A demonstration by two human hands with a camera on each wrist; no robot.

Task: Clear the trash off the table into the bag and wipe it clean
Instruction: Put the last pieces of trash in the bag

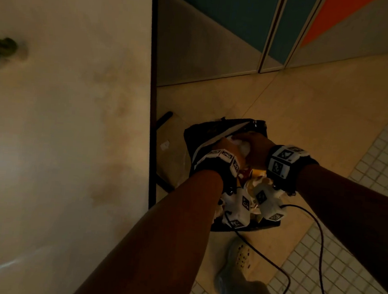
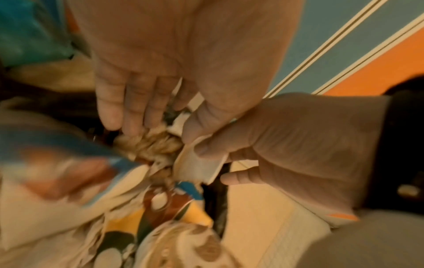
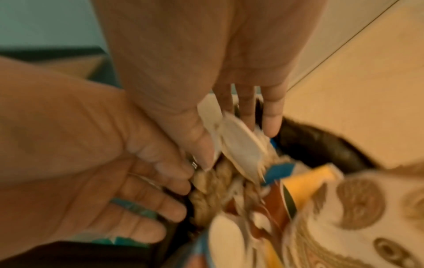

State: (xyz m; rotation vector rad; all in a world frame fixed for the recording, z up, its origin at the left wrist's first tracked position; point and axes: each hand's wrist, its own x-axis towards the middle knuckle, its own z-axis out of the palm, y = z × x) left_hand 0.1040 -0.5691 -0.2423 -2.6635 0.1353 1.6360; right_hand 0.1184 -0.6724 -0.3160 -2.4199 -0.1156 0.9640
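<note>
The desk (image 1: 61, 136) fills the left of the head view, its pale, mottled top ending in a straight dark right edge. A blurred green thing (image 1: 1, 49) lies at its far left. Right of that edge the tiled floor (image 1: 319, 105) is open out to the blue and orange wall panels (image 1: 251, 19) at the far side.

The black bag (image 1: 203, 133) stands on the floor just beside the desk's edge, its mouth open upward and crowded with trash (image 3: 358, 201): crumpled paper, a printed wrapper with brown swirls, yellow and blue scraps. A shoe (image 1: 240, 255) stands near the bag, and two thin cables (image 1: 320, 245) trail across the floor.

Both forearms reach down and away into the bag's mouth, wrists close together. The left hand (image 2: 146, 59) points its fingers (image 2: 107, 108) down, nearly straight and slightly spread, tips touching a brownish crumpled wad (image 2: 149, 145). The right hand (image 3: 206, 59) pinches a flat pale scrap (image 3: 241, 143) between thumb and fingers, just above the trash, beside the left hand. The wrist views are blurred, so finer detail of the trash cannot be told.
</note>
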